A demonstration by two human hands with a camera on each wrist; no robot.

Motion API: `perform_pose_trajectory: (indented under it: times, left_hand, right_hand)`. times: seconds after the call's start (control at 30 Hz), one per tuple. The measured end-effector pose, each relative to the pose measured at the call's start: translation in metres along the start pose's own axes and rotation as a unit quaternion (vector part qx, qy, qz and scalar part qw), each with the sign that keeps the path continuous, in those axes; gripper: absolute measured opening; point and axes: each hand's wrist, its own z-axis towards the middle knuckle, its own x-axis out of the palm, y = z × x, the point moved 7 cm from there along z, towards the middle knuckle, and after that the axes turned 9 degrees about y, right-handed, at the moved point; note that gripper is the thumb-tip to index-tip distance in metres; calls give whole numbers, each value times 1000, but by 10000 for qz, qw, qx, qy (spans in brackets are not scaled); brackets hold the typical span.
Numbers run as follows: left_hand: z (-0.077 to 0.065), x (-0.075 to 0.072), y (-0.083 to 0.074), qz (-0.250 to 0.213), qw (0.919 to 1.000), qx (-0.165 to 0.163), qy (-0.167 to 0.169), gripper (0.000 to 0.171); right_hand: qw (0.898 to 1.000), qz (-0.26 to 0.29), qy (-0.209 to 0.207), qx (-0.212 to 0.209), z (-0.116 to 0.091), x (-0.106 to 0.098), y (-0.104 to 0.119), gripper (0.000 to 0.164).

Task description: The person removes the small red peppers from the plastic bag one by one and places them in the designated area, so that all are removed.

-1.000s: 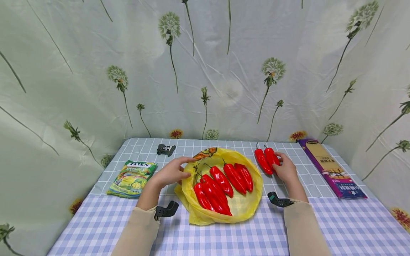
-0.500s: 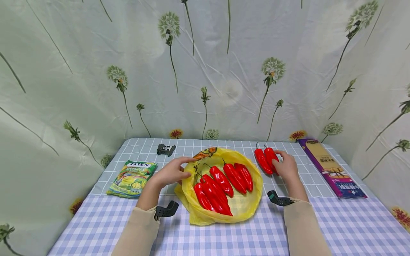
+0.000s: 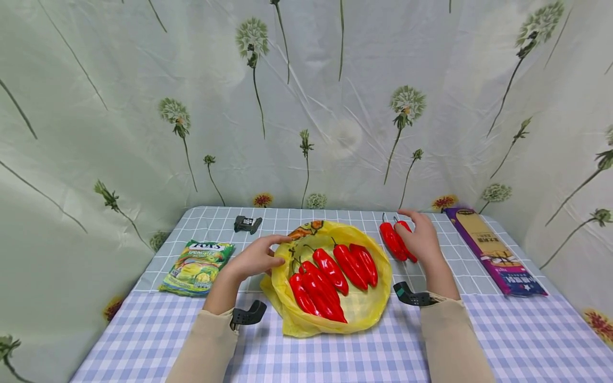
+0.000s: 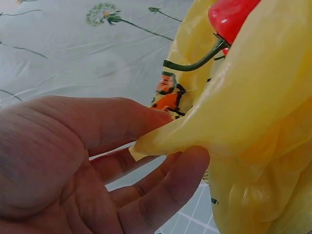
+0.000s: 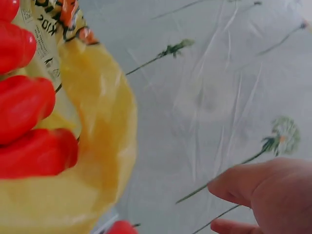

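A yellow plastic bag (image 3: 383, 306), its mouth spread wide, sits mid-table with several red peppers (image 3: 330, 271) lying inside. At its left rim my left hand (image 3: 258, 258) pinches the edge; in the left wrist view a fold of the bag (image 4: 253, 97) pokes between thumb and fingers, beside a green pepper stem (image 4: 200, 61). Two more red peppers (image 3: 392, 242) lie side by side on the table right of the bag. Over the right-hand one is my right hand (image 3: 422, 236), thumb and index finger apart, partly covering it. In the right wrist view that hand (image 5: 278, 195) shows nothing between its fingers.
A green candy bag (image 3: 198, 267) lies at the left, with a small black object (image 3: 247, 224) behind it. Along the right edge rests a purple and tan package (image 3: 495, 250). A floral curtain (image 3: 306, 106) hangs behind the table.
My right hand has come off the right-hand pepper outside the bag and shifted slightly left and up over it. The left hand and the bag have stayed put.
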Motion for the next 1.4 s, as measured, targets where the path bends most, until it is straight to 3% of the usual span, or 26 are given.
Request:
perform_pose_trajectory:
  times: [0.3,0.63,0.87,1.4]
  left_hand:
    - [0,0,2,13,10000,38,-33,53]
    - [0,1,2,-38,10000,-37,-33,56]
    - [0,0,3,10,10000,47,-45,55]
    - [1,2,1,13,10000,-42,-16,55]
  right_hand:
    - [9961,-167,293,-818,-12,2,38,48]
    - [9769,-487,692,-1963,-22,32,75,42]
    - [9661,-363,1409,-2132,-30,57,88,42]
    - [9382,-555,2330,-2498,-45,93,109,41]
